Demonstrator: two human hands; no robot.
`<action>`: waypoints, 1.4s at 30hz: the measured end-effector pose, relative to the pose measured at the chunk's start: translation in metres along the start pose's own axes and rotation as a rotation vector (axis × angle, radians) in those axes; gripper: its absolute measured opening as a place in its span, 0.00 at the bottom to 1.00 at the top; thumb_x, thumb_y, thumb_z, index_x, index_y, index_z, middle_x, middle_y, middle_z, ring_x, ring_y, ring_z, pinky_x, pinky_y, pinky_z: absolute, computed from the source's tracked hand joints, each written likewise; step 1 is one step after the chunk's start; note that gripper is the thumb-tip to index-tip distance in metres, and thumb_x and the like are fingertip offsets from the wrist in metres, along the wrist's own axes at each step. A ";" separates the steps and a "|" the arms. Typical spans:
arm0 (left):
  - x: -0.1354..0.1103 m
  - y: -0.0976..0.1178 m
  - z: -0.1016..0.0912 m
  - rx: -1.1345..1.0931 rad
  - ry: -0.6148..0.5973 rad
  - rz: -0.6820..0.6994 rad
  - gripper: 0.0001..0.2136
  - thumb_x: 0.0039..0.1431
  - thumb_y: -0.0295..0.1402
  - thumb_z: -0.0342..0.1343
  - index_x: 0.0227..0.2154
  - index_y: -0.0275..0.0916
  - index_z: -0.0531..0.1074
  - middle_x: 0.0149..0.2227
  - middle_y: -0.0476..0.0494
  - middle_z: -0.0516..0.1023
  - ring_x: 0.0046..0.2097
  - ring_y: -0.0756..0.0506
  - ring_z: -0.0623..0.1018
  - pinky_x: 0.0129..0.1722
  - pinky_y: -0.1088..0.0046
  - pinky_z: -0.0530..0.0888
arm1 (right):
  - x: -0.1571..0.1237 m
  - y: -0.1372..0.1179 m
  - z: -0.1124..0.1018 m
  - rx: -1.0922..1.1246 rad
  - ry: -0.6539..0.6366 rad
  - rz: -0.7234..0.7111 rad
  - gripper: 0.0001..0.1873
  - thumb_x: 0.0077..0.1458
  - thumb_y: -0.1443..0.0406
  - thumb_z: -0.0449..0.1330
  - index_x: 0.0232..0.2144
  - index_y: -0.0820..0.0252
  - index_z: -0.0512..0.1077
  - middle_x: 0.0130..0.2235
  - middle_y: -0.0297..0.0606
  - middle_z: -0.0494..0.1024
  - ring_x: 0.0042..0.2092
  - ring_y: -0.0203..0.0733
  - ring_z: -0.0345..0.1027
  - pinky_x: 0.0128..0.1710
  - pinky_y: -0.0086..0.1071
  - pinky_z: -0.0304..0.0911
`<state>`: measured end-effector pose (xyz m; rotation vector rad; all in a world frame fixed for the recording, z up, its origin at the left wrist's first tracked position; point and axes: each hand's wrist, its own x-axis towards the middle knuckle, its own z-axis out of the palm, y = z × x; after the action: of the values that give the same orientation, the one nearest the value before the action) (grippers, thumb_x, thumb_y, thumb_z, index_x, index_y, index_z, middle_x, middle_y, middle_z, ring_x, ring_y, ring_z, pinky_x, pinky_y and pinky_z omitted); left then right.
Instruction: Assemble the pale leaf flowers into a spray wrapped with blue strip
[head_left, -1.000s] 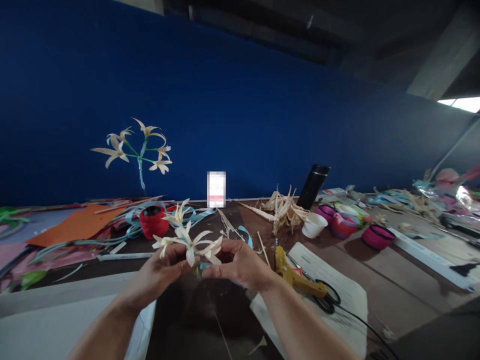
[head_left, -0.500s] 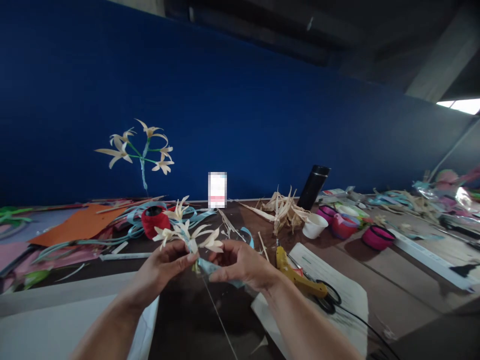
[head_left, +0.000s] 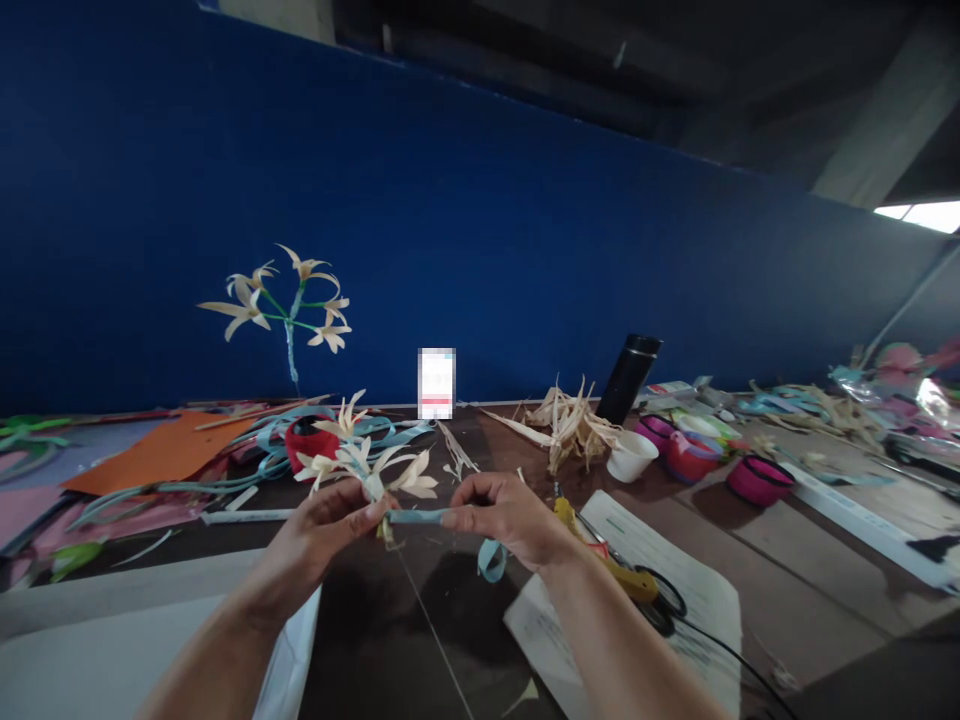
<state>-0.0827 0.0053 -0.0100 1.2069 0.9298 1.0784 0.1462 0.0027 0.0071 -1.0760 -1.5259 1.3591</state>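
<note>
My left hand (head_left: 337,525) pinches a bunch of cream artificial flowers (head_left: 367,462) by its short stem, petals spread above the fingers. A pale blue ribbon (head_left: 418,517) runs taut from that stem to my right hand (head_left: 499,515), which is closed on it between thumb and forefinger. Below the right hand, the ribbon's loose end hangs in a curl (head_left: 492,560). A finished-looking spray of cream flowers (head_left: 289,300) with green and blue-wrapped stems stands upright against the blue wall.
A yellow glue gun (head_left: 630,578) and scissors (head_left: 664,605) lie on a printed sheet (head_left: 697,640). Farther back are dried husks (head_left: 574,420), a white cup (head_left: 631,456), a black flask (head_left: 630,380) and ribbon rolls (head_left: 759,480). Orange paper (head_left: 157,450) and a white tray (head_left: 150,640) lie left.
My right hand has moved slightly right and up, drawing the ribbon from slack to taut. Its loose end now curls below the hand. The left hand keeps its hold on the flowers.
</note>
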 end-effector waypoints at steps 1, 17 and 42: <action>0.001 -0.002 0.001 0.009 -0.002 0.016 0.07 0.48 0.35 0.60 0.29 0.37 0.74 0.27 0.48 0.75 0.30 0.51 0.73 0.32 0.76 0.68 | 0.001 0.001 0.002 0.011 0.001 -0.003 0.10 0.39 0.62 0.68 0.23 0.61 0.73 0.21 0.26 0.67 0.24 0.29 0.57 0.24 0.24 0.52; 0.003 0.006 0.020 0.383 -0.043 0.067 0.11 0.46 0.39 0.59 0.19 0.38 0.68 0.19 0.53 0.69 0.25 0.51 0.68 0.27 0.77 0.66 | 0.007 0.014 0.025 0.261 -0.085 0.254 0.14 0.38 0.64 0.67 0.31 0.59 0.73 0.27 0.30 0.70 0.26 0.29 0.59 0.19 0.20 0.47; 0.014 -0.011 0.016 0.703 0.035 0.288 0.09 0.47 0.39 0.54 0.25 0.40 0.75 0.25 0.48 0.77 0.29 0.47 0.75 0.33 0.73 0.70 | 0.016 0.033 0.036 0.319 0.150 0.217 0.18 0.32 0.60 0.70 0.28 0.65 0.74 0.21 0.30 0.68 0.17 0.25 0.50 0.13 0.20 0.40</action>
<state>-0.0622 0.0143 -0.0188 1.9488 1.2410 1.0237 0.1100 0.0086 -0.0286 -1.1333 -1.0634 1.5686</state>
